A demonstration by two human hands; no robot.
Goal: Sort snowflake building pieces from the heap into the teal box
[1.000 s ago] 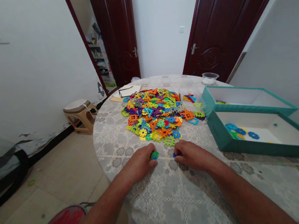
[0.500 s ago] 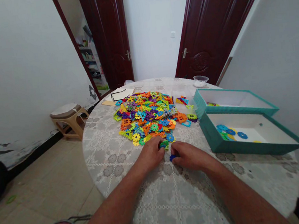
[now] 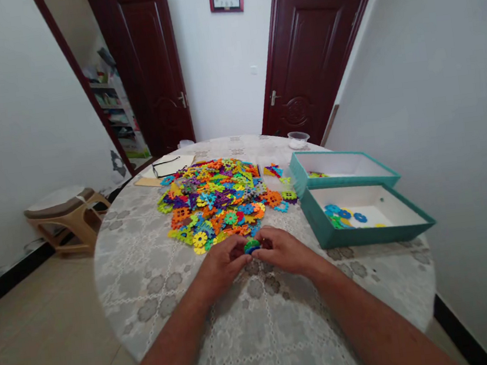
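Note:
My left hand (image 3: 223, 263) and my right hand (image 3: 284, 251) meet just in front of the pile. Between their fingertips is a small bunch of green and blue notched plastic discs (image 3: 252, 245), which both hands pinch from the sides. How the discs sit together is too small to tell. Right behind the hands lies a heap of colourful plastic interlocking pieces (image 3: 214, 198), with flower-like discs and square shapes mixed. A yellow notched disc (image 3: 199, 239) lies at its near edge.
On the right stand a green box (image 3: 365, 237) holding several blue, green and yellow discs, and a second teal box (image 3: 349, 178) behind it. Glasses (image 3: 166, 169) rest on papers at the back left. A clear bowl (image 3: 298, 138) stands at the far edge of the round table (image 3: 262, 334).
My hands have come together, and the right hand's blue disc now meets the green discs from the left hand. The whole view has shifted, with the scene sliding left.

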